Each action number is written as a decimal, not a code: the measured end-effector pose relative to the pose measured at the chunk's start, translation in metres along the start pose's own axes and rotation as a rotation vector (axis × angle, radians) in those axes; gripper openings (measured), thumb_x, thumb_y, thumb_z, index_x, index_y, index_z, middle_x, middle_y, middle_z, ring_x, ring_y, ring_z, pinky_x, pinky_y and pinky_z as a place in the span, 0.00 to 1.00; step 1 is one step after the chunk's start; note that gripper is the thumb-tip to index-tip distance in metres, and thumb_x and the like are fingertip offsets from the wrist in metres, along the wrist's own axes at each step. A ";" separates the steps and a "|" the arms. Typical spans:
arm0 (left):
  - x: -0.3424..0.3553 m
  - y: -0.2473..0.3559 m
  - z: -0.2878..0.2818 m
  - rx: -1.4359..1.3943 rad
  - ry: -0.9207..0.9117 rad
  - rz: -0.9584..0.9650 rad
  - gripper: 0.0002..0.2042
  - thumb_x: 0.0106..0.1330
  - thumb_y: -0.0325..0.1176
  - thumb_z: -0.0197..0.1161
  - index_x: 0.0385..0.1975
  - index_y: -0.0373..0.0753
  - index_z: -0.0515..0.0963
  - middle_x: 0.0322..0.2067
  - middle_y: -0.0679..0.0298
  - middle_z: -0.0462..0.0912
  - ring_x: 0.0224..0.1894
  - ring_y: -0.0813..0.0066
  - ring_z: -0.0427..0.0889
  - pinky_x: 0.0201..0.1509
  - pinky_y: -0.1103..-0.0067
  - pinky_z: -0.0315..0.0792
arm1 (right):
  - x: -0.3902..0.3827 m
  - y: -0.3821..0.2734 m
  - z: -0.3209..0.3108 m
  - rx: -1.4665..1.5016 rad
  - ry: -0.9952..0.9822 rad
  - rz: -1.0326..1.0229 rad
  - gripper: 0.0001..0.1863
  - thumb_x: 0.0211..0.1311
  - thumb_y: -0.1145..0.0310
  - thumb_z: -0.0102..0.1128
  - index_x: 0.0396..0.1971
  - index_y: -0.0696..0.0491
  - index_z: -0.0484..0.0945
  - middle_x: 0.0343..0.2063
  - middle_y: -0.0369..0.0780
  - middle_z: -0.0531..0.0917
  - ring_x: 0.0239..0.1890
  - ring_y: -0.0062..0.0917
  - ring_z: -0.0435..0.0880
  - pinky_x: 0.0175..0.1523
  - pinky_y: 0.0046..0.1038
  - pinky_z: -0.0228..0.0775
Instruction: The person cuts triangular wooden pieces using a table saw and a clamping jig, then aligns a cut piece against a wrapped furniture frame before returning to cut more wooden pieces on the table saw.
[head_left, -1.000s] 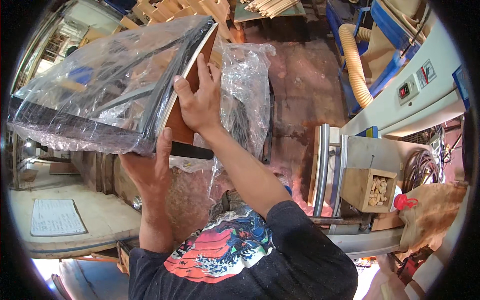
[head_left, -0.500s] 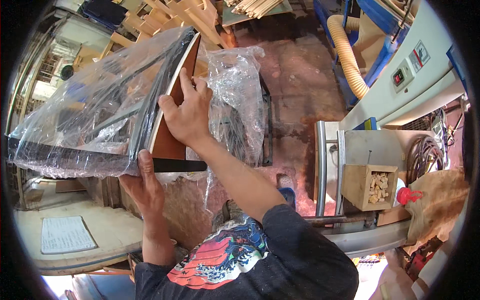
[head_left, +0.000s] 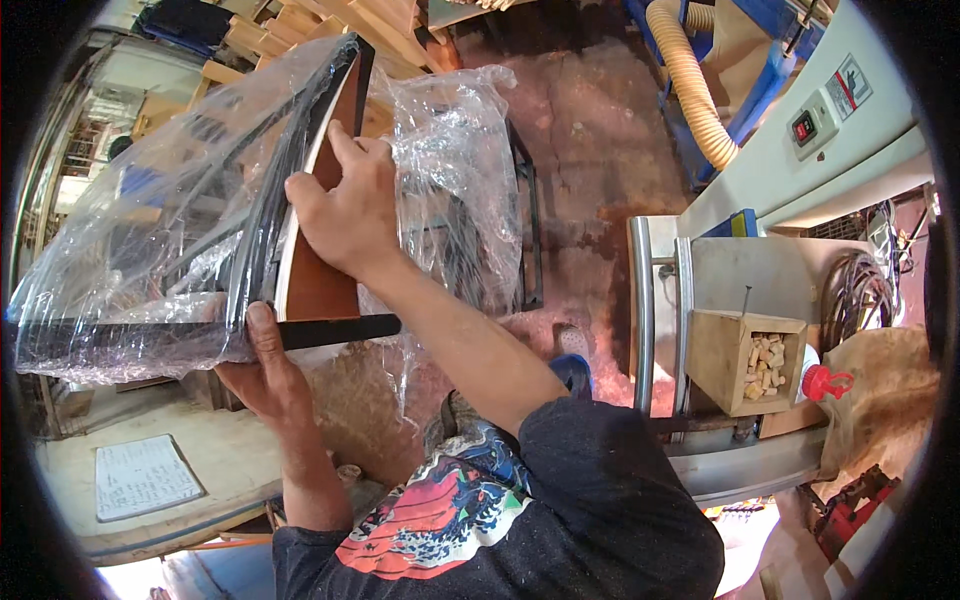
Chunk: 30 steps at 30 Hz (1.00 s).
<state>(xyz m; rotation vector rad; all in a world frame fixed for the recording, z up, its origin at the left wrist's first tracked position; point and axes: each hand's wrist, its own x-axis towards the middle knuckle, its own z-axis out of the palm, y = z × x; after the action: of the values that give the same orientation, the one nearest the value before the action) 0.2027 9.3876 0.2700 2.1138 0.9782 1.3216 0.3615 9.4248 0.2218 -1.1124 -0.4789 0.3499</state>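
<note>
The left hand point(head_left: 268, 378) gripped the near corner of a film-wrapped black frame point(head_left: 268, 225), thumb on the film, other fingers partly hidden; the frame stood tilted ahead and to the person's left, beyond a worktop point(head_left: 240, 458) bearing a written sheet point(head_left: 146, 478). Farther up, the right hand point(head_left: 350, 212) clasped the edge of its brown panel point(head_left: 325, 285), thumb opposing fingers. Timber pieces point(head_left: 385, 15) lay beyond.

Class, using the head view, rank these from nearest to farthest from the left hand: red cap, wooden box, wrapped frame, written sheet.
1. Wrapped frame: touching the left hand.
2. Written sheet: lower left.
3. Wooden box: right side.
4. Red cap: just right of the box.
</note>
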 end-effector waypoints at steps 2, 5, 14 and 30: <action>-0.001 0.000 -0.002 -0.017 -0.016 0.005 0.27 0.74 0.34 0.63 0.66 0.28 0.62 0.58 0.55 0.72 0.58 0.69 0.72 0.66 0.72 0.65 | -0.001 0.001 0.002 0.005 0.053 -0.016 0.39 0.51 0.60 0.63 0.61 0.71 0.68 0.53 0.64 0.68 0.58 0.56 0.68 0.67 0.47 0.60; -0.005 -0.007 -0.012 0.057 -0.055 0.032 0.34 0.70 0.39 0.69 0.68 0.28 0.61 0.60 0.53 0.73 0.62 0.67 0.72 0.70 0.70 0.61 | -0.002 0.001 0.004 -0.075 0.056 -0.030 0.38 0.52 0.62 0.62 0.62 0.70 0.68 0.53 0.64 0.68 0.58 0.56 0.68 0.67 0.48 0.59; -0.006 -0.003 -0.019 0.203 -0.049 0.021 0.31 0.68 0.41 0.71 0.63 0.28 0.68 0.59 0.52 0.74 0.60 0.64 0.73 0.67 0.68 0.64 | 0.001 0.006 0.015 -0.084 0.183 -0.098 0.30 0.53 0.60 0.61 0.52 0.67 0.77 0.45 0.61 0.76 0.54 0.51 0.71 0.63 0.45 0.63; 0.011 0.050 -0.043 0.541 -0.304 -0.042 0.15 0.68 0.31 0.70 0.45 0.24 0.79 0.33 0.59 0.86 0.39 0.76 0.82 0.47 0.78 0.75 | 0.000 0.008 0.012 -0.109 0.201 -0.161 0.33 0.56 0.61 0.60 0.59 0.68 0.74 0.44 0.59 0.78 0.56 0.48 0.72 0.64 0.43 0.64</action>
<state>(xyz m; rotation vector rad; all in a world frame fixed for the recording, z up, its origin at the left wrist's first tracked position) 0.1830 9.3644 0.3301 2.5667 1.3413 0.7277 0.3547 9.4378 0.2189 -1.1921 -0.4097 0.0708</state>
